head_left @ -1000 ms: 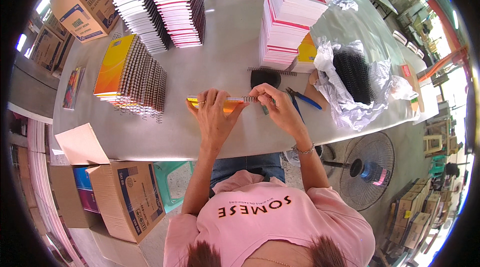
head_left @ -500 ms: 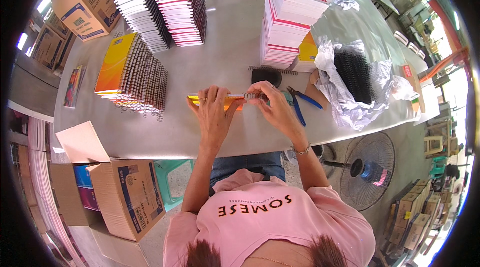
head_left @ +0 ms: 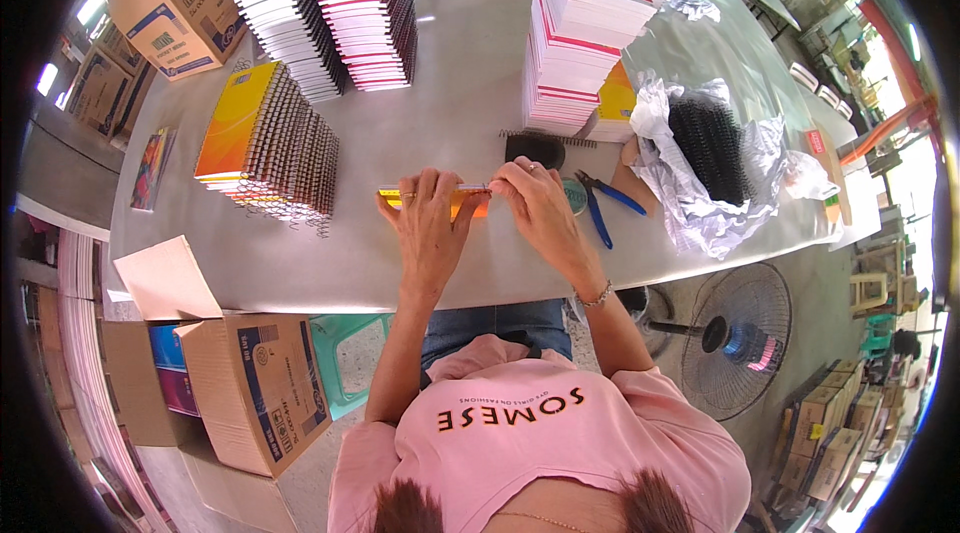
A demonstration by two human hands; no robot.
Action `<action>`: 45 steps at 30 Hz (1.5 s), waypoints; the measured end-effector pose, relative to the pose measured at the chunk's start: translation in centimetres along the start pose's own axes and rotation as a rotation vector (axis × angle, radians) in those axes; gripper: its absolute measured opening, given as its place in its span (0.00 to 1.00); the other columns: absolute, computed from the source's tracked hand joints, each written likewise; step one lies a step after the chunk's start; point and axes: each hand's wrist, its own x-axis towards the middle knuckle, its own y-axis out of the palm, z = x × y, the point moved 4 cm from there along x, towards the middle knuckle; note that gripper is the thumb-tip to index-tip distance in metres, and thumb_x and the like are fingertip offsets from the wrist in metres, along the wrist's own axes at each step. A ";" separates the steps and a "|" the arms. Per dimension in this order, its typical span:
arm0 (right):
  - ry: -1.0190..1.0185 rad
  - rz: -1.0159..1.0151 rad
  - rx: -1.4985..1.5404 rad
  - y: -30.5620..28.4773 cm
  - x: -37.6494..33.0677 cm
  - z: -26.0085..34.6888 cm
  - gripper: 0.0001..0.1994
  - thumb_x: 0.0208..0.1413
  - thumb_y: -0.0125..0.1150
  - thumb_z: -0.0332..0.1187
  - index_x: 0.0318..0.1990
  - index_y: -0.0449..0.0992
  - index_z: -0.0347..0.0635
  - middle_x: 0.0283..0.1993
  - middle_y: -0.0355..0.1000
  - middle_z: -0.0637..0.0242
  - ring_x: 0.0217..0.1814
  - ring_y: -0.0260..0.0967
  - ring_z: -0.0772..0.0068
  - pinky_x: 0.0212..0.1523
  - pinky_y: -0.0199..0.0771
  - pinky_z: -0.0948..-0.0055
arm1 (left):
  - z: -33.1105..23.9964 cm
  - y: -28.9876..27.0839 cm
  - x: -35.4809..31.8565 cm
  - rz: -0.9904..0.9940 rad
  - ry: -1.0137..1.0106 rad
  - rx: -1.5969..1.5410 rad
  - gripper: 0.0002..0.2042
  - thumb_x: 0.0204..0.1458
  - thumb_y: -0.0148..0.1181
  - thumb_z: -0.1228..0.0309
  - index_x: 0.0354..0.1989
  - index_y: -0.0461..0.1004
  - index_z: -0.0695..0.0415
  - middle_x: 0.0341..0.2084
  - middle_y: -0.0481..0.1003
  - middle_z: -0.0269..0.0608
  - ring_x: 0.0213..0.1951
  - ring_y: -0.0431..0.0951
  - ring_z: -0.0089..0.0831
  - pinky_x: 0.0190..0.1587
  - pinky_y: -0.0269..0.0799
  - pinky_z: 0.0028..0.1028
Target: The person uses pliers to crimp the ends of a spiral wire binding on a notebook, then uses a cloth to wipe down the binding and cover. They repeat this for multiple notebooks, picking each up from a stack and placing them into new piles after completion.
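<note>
My left hand point(head_left: 428, 218) grips a notebook point(head_left: 482, 210) with a yellow and orange cover, propped on edge on the table, bound edge up. At its right end, my right hand point(head_left: 540, 215) is closed in a pinch on a wire coil that the fingers now mostly hide. Just right of that hand lie a round teal object point(head_left: 574, 196) and cutting pliers point(head_left: 601, 221) with blue handles. Beyond it are a dark round pad point(head_left: 536, 149) and a loose coil point(head_left: 578, 142).
Spiral-bound orange notebooks point(head_left: 270, 138) are stacked at the left, with taller bound stacks point(head_left: 358, 23) behind. A pile of unbound books point(head_left: 575, 48) rises at the far right. Crumpled paper point(head_left: 655, 123) holds black coils point(head_left: 708, 148). An open carton point(head_left: 255, 388) and a fan point(head_left: 735, 338) stand below the table edge.
My right hand has shifted left to the notebook's end. The coil length that showed between its fingers and the notebook is now mostly hidden. My left hand keeps its grip.
</note>
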 end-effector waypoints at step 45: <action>-0.005 -0.208 -0.036 2.2 -0.3 1.5 0.06 0.57 0.60 0.33 0.38 0.75 0.42 0.40 0.68 0.62 0.44 0.64 0.57 0.48 0.61 0.60 | 4.0 0.5 -1.1 -0.168 -0.126 -0.465 0.28 0.42 0.76 0.67 0.46 0.64 0.61 0.41 0.65 0.48 0.44 0.67 0.44 0.45 0.66 0.39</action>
